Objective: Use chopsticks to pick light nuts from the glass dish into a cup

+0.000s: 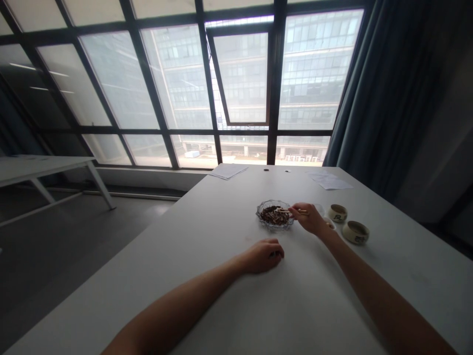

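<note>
A clear glass dish (261, 221) full of small brown and tan pieces stands on the white table (221, 212). My right hand (309, 218) is just to its right, fingers pinched on a pair of light wooden chopsticks (291, 211) whose tips reach over the dish. My left hand (264, 255) rests on the table nearer to me, fingers curled under in a loose fist, with nothing seen in it.
Two small cream bowls (337, 213) (355, 231) sit right of my right hand, with a small white dish partly hidden behind it. Papers (228, 170) (330, 181) lie at the table's far edge. Another white table (37, 165) stands at left; a dark curtain (388, 98) hangs at right.
</note>
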Action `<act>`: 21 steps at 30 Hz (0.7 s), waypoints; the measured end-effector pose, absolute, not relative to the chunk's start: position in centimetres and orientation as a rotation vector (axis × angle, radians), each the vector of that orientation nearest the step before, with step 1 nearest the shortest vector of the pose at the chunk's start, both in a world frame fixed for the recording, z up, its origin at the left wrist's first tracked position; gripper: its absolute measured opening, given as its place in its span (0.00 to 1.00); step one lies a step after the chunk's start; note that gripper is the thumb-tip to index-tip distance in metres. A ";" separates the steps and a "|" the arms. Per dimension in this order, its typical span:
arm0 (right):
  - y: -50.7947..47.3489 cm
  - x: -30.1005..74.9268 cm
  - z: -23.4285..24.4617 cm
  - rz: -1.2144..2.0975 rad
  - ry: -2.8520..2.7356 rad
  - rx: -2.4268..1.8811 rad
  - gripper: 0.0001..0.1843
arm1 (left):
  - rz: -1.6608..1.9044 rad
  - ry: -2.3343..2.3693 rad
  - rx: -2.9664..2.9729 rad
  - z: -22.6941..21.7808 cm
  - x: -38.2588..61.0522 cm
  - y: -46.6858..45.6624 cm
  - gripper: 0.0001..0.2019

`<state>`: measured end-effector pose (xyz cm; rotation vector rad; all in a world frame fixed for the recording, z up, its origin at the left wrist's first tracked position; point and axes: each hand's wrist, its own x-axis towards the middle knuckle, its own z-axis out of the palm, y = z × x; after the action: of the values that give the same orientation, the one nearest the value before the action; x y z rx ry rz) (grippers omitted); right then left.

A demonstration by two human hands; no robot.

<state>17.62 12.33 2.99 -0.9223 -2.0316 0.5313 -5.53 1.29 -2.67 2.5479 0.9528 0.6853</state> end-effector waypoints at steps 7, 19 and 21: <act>12.0 17.4 2.8 0.510 -1.996 -0.933 0.24 | 0.655 0.967 2.544 -2.5 -5.6 1.2 0.08; 11.3 22.1 9.3 0.571 -1.669 -0.965 0.24 | 0.639 0.974 2.540 -2.4 -5.6 1.1 0.09; 11.2 24.3 10.7 0.502 -1.590 -1.030 0.25 | 0.642 0.979 2.538 -2.4 -5.5 1.1 0.09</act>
<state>24.35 11.24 10.68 -1.0301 -1.5904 0.5022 -5.51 1.13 -2.39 2.5375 0.9792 0.6416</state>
